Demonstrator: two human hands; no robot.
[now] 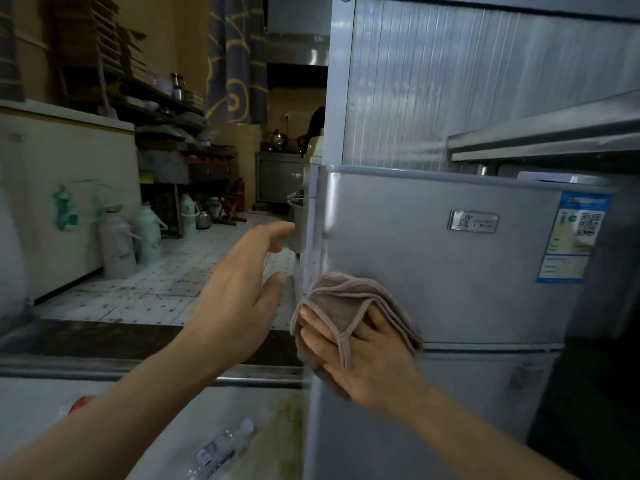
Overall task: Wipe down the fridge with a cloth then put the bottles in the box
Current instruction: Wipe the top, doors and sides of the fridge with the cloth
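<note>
Dim indoor light, soft blur, bowed edges

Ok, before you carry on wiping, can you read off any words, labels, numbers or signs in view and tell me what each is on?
Nothing reads clearly.
Small metal brand plate on the silver fridge door: logo and text, too small.
Blue and cream sticker, same door: QR code, print blurred.
Clear plastic bottle lying lower left: label blurred.
White chest freezer: green marking, illegible.
</note>
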